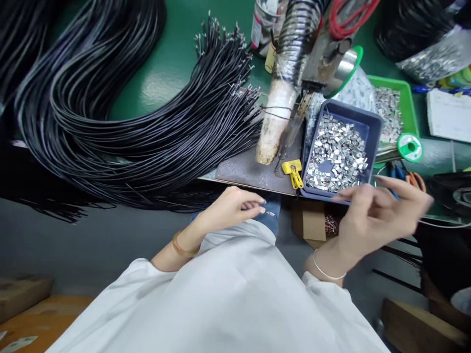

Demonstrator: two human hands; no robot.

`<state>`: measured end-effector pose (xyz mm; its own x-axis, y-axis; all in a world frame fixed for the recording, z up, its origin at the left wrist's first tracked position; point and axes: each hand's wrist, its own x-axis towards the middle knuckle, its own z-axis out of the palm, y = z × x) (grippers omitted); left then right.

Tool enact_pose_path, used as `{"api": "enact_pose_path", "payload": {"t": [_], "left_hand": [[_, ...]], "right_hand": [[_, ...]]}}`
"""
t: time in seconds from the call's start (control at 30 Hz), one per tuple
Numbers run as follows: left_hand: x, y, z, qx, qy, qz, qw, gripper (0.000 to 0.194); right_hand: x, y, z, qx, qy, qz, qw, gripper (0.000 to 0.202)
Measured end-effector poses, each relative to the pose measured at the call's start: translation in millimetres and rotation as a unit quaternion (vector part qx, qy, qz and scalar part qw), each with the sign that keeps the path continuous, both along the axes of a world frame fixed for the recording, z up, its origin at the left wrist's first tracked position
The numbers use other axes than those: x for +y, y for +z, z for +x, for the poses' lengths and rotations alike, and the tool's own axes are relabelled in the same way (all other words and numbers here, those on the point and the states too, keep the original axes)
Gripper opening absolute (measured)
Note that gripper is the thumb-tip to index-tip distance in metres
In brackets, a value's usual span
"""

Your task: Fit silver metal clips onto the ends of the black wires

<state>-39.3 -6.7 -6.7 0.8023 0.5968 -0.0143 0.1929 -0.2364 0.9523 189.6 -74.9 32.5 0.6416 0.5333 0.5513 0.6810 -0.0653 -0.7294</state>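
Note:
My left hand (239,206) is closed in a pinch in front of the table edge. A small shiny metal connector (270,214) sticks out just past its fingertips, over the blue jeans. To the right, my right hand (384,213) is raised by the near right corner of a blue tray (376,132), slightly blurred. Its fingers are loosely bent and apart, with nothing visible in them. Small silver metal shells (336,152) lie heaped in that tray. Left of the tray, a yellow clip (293,173) sits at the edge of a dark board (250,171).
A thick bundle of black cables (147,132) with stripped ends covers the table's left. A ducted hose with a white nozzle (274,117) hangs over the board. Behind the blue tray stand a green tray (408,103) and a solder wire spool (410,147); pliers (399,172) lie nearby.

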Motion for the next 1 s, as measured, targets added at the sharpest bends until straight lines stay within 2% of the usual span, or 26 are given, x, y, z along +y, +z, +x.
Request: {"api": "enact_pose_path", "payload": {"t": [0.03,0.1,0.17,0.2,0.27,0.37,0.43,0.5,0.6,0.7,0.77,0.87,1.0], "left_hand": [[0.9,-1.8,-1.7,-0.014,0.050,-0.004,0.999,0.014],[7.4,-4.5,-4.1,-0.060,0.190,0.015,0.980,0.016],[21.0,-5.7,-6.2,-0.083,0.326,0.111,0.935,0.014],[29.7,-6.0,-7.4,-0.068,0.370,0.182,0.908,0.012],[47.1,-6.4,-9.8,0.014,0.395,0.295,0.870,0.014],[61.8,-7.0,-13.4,0.108,0.340,0.330,0.874,0.017],[60.6,-6.6,-16.5,0.096,0.307,0.316,0.892,0.017],[54.3,-6.2,-20.3,0.058,0.304,0.290,0.906,0.017],[46.4,-8.4,-24.7,0.005,0.360,0.234,0.903,0.013],[46.8,-14.1,-24.2,-0.074,0.451,0.137,0.879,0.008],[49.4,-16.4,-22.1,-0.133,0.491,0.076,0.858,0.007],[52.5,-12.7,-21.4,-0.214,0.513,0.015,0.832,0.012],[54.0,1.9,-27.8,-0.295,0.522,-0.077,0.796,0.015]], "right_hand": [[-1.4,2.0,6.4,-0.016,0.026,-0.022,0.999,0.021],[-1.0,1.5,21.6,-0.052,0.052,-0.106,0.992,0.011],[4.3,-3.0,38.4,-0.099,0.048,-0.177,0.978,0.011],[8.3,-5.7,46.3,-0.112,0.052,-0.207,0.971,0.012],[17.7,-10.0,59.1,-0.124,0.077,-0.256,0.956,0.014],[29.9,-11.1,68.9,-0.116,0.103,-0.310,0.938,0.018],[34.7,-9.7,70.6,-0.115,0.089,-0.327,0.934,0.020],[36.7,-8.8,71.3,-0.117,0.074,-0.321,0.937,0.020],[37.1,-10.6,73.9,-0.113,0.094,-0.294,0.944,0.018],[37.6,-14.3,76.8,-0.120,0.118,-0.284,0.944,0.018],[38.7,-16.1,76.6,-0.129,0.110,-0.283,0.944,0.018],[40.5,-17.3,73.4,-0.148,0.089,-0.284,0.943,0.020],[42.4,-19.8,71.7,-0.182,0.076,-0.278,0.940,0.019]]}}
